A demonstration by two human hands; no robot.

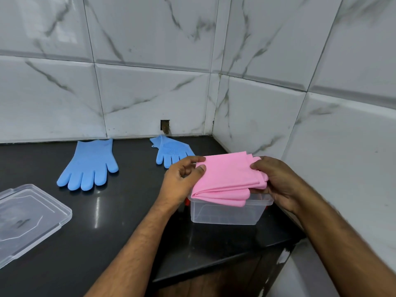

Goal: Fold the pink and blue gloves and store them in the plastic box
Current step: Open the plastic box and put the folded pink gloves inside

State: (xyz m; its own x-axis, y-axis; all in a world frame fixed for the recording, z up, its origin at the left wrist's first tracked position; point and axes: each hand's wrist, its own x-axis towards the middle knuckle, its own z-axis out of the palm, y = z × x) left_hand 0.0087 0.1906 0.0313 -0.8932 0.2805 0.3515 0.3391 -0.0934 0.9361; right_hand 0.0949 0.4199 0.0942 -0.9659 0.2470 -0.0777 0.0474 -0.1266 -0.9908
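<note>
**A:** Gloves are getting packed, going left to right: the lid (30, 217) is lying off to the far left on the counter (128, 211), probably just parked out of the way so the box stays open. Then the two blue gloves (90, 163) are lying flat and unfolded near the wall, one well apart from the other (169, 152).

**B:** So those are waiting their turn. What's happening with the pink ones?

**A:** The left hand (182, 181) is pinching the folded pink gloves (227, 179) at the left edge, and the right hand (278, 181) is gripping the right end, fingers curled round the layers. I'm guessing that's to keep the fold from springing open.

**B:** In the box yet?

**A:** Not really. The bundle is sitting over the box (227, 213) with the folded edge hanging across its front rim. It looks wider than the opening, so it may be needing a squeeze.
</note>
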